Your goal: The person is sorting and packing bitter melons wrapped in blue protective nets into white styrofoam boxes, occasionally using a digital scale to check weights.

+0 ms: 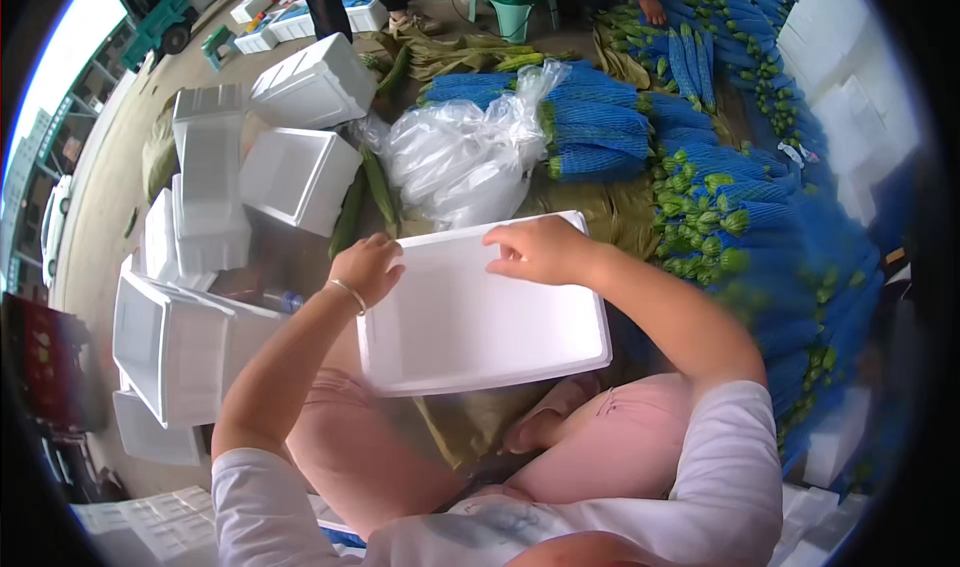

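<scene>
An open white foam box (480, 317) sits in front of me above my lap, tilted so that its bare inside faces up toward me. My left hand (367, 269) grips the box at its far left corner, fingers bent over the rim. On the far rim, right of the middle, my right hand (543, 251) is closed with its thumb and fingers curled inward. Just beyond the box lies a bunched clear plastic bag (465, 157). Long green vegetables (375, 192) rest on the ground beside that bag.
Several white foam boxes (210, 177) are stacked on my left. Rows of green vegetables in blue mesh sleeves (600, 127) cover the right and far side. Another person's hand (652, 9) reaches toward them. A green stool (513, 17) stands at the back.
</scene>
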Available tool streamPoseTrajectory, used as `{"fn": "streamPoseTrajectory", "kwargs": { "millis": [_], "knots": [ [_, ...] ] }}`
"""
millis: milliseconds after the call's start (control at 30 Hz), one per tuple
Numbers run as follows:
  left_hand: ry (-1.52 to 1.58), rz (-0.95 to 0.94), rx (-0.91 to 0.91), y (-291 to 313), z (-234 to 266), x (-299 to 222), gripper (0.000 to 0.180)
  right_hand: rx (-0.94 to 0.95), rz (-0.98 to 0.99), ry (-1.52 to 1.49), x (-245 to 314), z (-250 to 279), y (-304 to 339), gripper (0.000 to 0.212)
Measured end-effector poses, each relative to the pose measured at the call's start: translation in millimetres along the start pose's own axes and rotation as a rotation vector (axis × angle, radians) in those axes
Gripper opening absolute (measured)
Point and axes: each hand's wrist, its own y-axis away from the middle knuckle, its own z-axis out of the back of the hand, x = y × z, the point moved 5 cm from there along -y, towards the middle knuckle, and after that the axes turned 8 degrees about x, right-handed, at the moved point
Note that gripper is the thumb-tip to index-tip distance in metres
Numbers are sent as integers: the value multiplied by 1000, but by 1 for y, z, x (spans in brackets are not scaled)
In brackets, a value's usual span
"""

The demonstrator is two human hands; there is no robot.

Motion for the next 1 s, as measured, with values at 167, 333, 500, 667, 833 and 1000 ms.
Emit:
{"fn": "streamPoseTrajectory", "kwargs": {
  "millis": [167,333,500,667,833,1000],
  "knots": [
    [61,-105,-93,-152,3,25,28,-143,-143,-79,-137,20,-65,30],
    [-180,-132,-4,-323,-52,90,57,-141,-90,188,-223,0,-172,38],
    [-68,-94,-19,-395,-112,141,59,-254,-63,415,-242,-43,-227,40],
    [308,-38,161,-429,-114,161,52,-36,-310,204,-239,-36,-247,27],
    [77,4,155,-414,-112,156,53,-172,-373,292,-220,-2,-261,16],
    [180,-276,357,-346,-97,128,46,-399,-467,418,-209,29,-287,12]
  ]
}}
